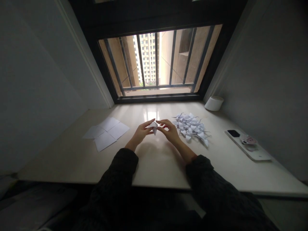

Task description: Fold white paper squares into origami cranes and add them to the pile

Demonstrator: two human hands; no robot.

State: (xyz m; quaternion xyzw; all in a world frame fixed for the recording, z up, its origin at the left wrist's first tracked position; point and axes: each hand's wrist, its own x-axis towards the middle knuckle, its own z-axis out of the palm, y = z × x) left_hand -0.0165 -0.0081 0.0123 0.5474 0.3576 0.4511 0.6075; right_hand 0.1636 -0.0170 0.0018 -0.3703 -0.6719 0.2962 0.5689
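**Two close pinches, one small fold: line up first, press second**

With the folded paper as the hub of my clock, the pale tabletop (79, 160) is the biggest thing on my feed, widest from eight round to four. The barred window (165, 62) sits at twelve and backlights the work, so I would trust the paper's shadowed edges over its bright ones.

Flat white sheets (107, 134) lie at nine, apart from the hands. The pile of folded shapes (191, 126) is at three, just beside the right hand — a reason to make wrist movements small. The phone (261, 155) lies well beyond it, slightly past three.

The left hand (141, 131) comes in from eight, the right hand (170, 131) from four. A white container (214, 103) stands by the wall between two and three, out of the way.

Smallest is the folded paper (154, 128), held between the hands with a point towards six. The left thumb and fingers nip one side; the right thumb and forefinger close narrowly on the other. How hard they press I cannot tell.

My judgement: steady the left, match the edges, then run the right thumb lightly towards the tip — heavy pressure could skew the layers.
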